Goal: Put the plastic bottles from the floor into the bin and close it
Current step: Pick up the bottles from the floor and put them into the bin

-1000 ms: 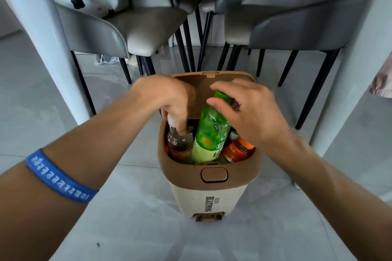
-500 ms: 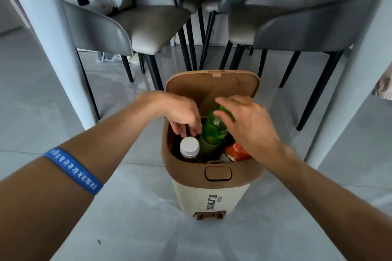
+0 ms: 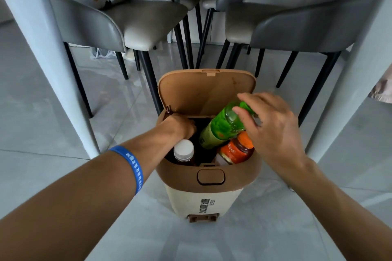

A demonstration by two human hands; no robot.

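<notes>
A cream bin with a brown rim (image 3: 180,172) stands on the floor, its brown lid (image 3: 203,93) tipped up at the back. Inside, a white-capped brown bottle (image 3: 183,150) stands at the front left and an orange-labelled bottle (image 3: 236,150) lies at the right. A green bottle (image 3: 220,129) leans to the right, its upper end above the rim. My right hand (image 3: 273,125) grips that upper end. My left hand (image 3: 178,127) reaches down into the back left of the bin, behind the white cap. Its fingers are hidden inside.
Grey chairs (image 3: 148,23) with thin black legs (image 3: 148,74) stand close behind the bin. White table legs (image 3: 48,65) rise on both sides. The floor is grey tile (image 3: 254,239). A brown foot pedal (image 3: 202,217) sticks out at the bin's base.
My left hand has let go of the white-capped bottle and dipped into the bin's back left. The green bottle has tilted over to the right in my right hand.
</notes>
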